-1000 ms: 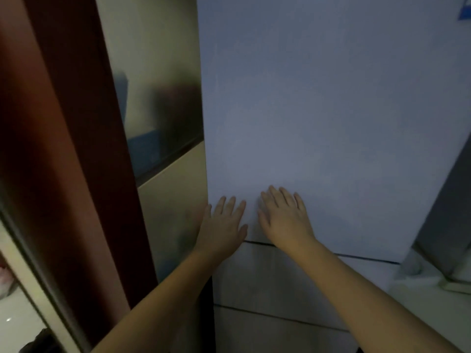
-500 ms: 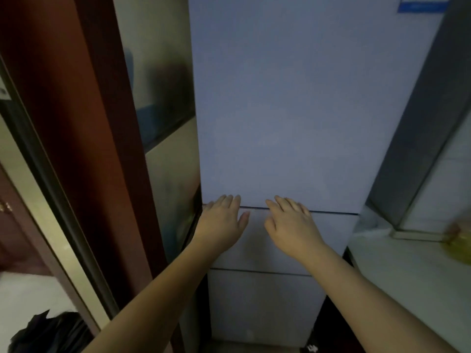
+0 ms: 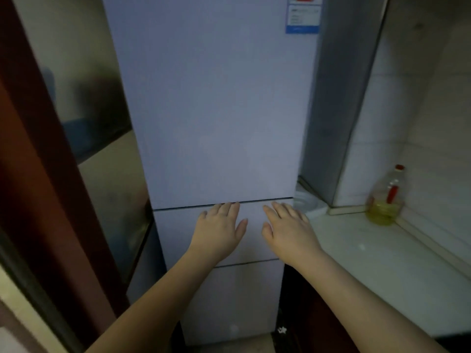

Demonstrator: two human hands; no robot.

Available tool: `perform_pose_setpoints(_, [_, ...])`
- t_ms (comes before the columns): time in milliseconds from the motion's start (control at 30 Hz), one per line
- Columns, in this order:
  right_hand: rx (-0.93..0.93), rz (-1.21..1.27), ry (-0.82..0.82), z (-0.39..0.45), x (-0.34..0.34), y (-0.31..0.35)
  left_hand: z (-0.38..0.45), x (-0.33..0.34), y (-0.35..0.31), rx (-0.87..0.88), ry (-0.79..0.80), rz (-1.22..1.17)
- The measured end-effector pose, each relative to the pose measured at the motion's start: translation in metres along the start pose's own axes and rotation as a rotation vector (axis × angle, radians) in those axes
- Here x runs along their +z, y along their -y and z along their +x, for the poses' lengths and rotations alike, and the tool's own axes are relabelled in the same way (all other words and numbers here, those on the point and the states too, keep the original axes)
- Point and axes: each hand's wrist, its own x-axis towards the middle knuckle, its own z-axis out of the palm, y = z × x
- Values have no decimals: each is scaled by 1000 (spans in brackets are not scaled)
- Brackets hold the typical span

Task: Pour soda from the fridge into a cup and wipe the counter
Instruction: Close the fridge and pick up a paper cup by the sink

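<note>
Both hands lie flat with straight fingers on the front of the pale fridge point(image 3: 216, 110) — the left hand point(image 3: 219, 231) and right hand point(image 3: 288, 230) side by side on its middle drawer, fingertips at the seam under the tall upper door, which is closed. A white counter point(image 3: 382, 263) runs along the fridge's right side — at its far edge by the tiled wall stands an oil bottle point(image 3: 386, 200), upright.
</note>
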Motion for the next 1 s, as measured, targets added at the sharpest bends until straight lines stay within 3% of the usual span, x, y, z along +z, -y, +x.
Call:
perform_pose_setpoints(300, [142,10,6,-99,-27,-105,-16,-8,-144,166,-27,-117])
perform_pose_setpoints(533, [272,-4,52,-172,-40,-166,-37,-28,-232,274,92,-101])
perform_pose_setpoints(800, [483,-6,30,-239,-56,-200,-55,-38,-298,427,145,-167])
perform_pose_setpoints(1000, [677,-105,4,-289,-76,-201,-71,-42,-340,648,129,-233])
